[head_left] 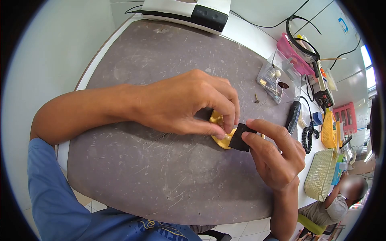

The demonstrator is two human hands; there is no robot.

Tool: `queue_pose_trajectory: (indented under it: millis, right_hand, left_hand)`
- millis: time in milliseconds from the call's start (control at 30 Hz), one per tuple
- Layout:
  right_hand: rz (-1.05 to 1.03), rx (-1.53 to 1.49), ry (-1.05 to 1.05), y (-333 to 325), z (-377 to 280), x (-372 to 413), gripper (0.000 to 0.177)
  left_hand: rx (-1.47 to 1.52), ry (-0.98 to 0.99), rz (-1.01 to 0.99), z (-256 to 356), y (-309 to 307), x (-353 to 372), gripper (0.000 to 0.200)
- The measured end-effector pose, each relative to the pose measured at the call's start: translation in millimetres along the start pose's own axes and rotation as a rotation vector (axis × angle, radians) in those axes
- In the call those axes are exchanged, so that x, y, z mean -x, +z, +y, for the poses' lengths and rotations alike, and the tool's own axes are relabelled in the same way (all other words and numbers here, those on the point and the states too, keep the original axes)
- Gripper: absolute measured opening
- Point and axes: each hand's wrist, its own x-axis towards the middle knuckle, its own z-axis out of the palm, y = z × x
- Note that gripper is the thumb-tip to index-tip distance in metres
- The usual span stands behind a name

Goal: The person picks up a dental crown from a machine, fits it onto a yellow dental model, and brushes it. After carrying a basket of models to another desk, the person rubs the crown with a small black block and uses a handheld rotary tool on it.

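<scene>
A yellow plaster dental model (222,143) lies on the grey mat, partly hidden under both hands. My left hand (197,102) reaches in from the left, thumb and index fingertip close together right over the model. A small pale spot shows by those fingertips; what they pinch, I cannot tell. My right hand (275,152) is closed on a dark square of sandpaper (240,138), gripped at its right edge between thumb and fingers. The sandpaper overlaps the model's right part in this view, close beside the left fingertips.
A scratched grey mat (161,172) covers the table. To the right are a small loose bur (256,98), a clear box (277,76) of polishing tips, a black handpiece (293,116) with coiled cord, and baskets (321,174). A white machine (187,14) stands behind; another person (331,205) sits at right.
</scene>
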Motion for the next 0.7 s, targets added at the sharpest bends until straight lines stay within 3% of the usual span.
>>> queue_pose_trajectory:
  millis: [700]
  right_hand:
    - [-0.006,0.0,0.01,3.6,1.0,-0.2,0.021]
  left_hand:
    - [-0.001,-0.012,-0.005,2.2,-1.8,-0.9,0.01]
